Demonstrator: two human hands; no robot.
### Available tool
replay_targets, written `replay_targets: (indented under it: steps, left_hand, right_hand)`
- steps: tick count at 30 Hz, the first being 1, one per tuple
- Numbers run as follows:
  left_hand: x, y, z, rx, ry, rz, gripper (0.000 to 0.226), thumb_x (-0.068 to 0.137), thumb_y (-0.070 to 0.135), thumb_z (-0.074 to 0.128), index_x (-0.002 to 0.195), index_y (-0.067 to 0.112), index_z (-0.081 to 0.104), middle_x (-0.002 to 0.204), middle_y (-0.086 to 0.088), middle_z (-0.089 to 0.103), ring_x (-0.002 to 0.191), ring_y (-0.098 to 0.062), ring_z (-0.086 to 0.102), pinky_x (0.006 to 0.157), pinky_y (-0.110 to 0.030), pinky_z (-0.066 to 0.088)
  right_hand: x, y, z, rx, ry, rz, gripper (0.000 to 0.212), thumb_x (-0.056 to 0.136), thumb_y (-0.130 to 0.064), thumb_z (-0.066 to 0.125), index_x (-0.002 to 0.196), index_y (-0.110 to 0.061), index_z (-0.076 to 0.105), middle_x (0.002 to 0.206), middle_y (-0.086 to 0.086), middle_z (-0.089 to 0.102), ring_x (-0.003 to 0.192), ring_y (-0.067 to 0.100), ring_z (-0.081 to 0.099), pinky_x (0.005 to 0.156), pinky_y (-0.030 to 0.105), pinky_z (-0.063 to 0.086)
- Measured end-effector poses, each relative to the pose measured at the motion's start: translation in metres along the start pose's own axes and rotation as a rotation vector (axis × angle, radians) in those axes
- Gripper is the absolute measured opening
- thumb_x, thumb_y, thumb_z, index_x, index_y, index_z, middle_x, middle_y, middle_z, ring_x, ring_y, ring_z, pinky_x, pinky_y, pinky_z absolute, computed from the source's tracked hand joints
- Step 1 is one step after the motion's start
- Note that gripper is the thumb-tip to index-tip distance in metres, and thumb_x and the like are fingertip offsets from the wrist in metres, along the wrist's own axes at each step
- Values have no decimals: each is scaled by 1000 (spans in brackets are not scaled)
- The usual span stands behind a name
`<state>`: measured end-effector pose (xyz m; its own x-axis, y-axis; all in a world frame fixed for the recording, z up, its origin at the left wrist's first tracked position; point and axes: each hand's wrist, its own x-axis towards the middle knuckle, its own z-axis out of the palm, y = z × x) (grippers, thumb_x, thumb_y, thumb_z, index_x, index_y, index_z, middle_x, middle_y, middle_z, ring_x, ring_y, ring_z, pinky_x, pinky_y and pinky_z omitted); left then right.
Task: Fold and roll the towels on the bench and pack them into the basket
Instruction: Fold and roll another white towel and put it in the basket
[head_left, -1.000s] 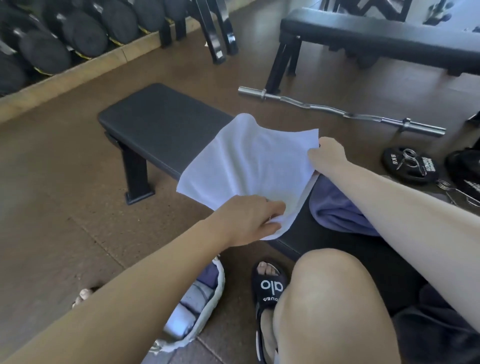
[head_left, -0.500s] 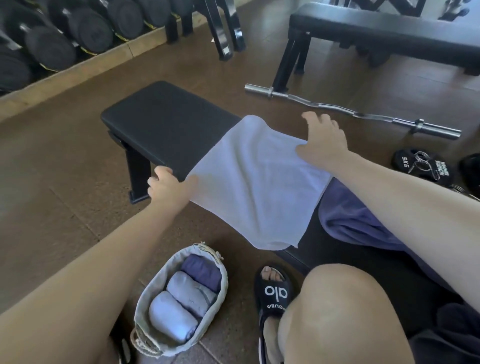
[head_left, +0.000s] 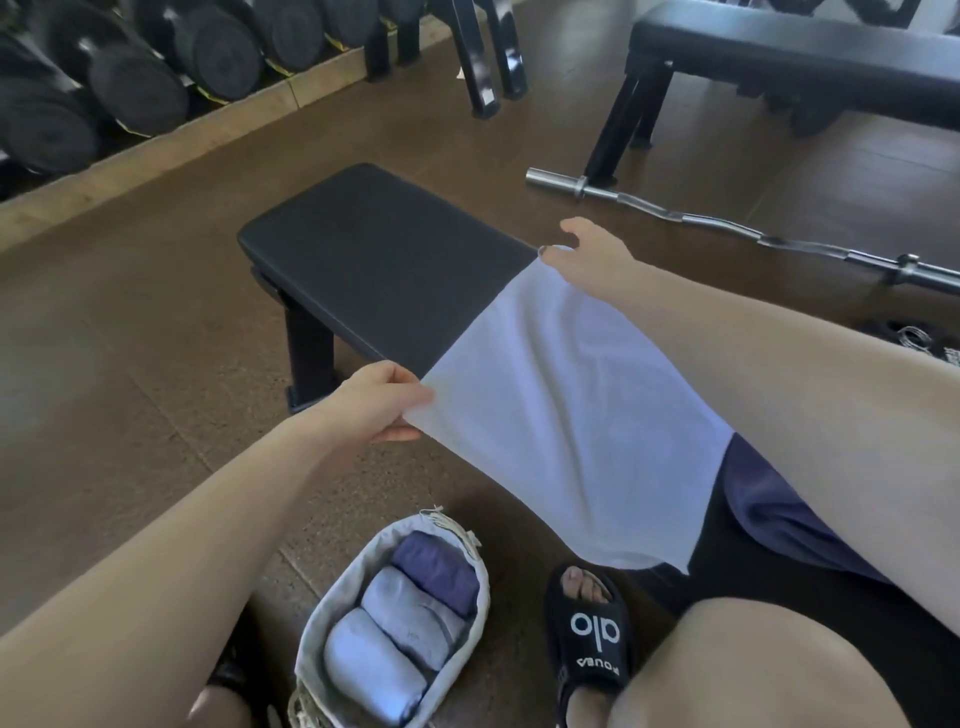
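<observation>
- Gym floor carries a black bench (head_left: 384, 260).
- Left hand (head_left: 382, 402) pinches the white towel (head_left: 561, 415) at the bench's near edge.
- Right hand (head_left: 592, 257) grips its far corner.
- Three rolls fill the basket (head_left: 332, 613).

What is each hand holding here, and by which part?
Both hold the white towel spread over the bench: the left hand pinches its near-left corner, the right hand its far corner.

My black sandal (head_left: 592, 631) is on the brown floor (head_left: 130, 338); beyond it a curl bar (head_left: 727, 226), dumbbells (head_left: 135, 83) far left.
</observation>
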<state>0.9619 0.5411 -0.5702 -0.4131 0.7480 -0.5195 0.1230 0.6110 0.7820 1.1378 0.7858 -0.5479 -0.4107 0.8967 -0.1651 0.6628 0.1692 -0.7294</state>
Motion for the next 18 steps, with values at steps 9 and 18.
replay_targets:
  steps: [9,18]
  left_hand:
    - [15,13,-19,-64,312,68,12,102,15,53,108,12,62,107,-4,67,94,-16,70,72,-29,63]
    - [17,-1,-4,-121,279,-33,40,91,27,70,119,12,45,111,-6,68,93,-20,73,75,-39,64]
  right_hand:
    - [16,8,-3,70,290,21,31,84,-2,49,110,-9,65,104,-3,57,91,16,55,68,24,49]
    - [-1,28,4,-87,138,9,31,97,-34,48,120,-13,48,98,1,55,86,25,57,72,36,48]
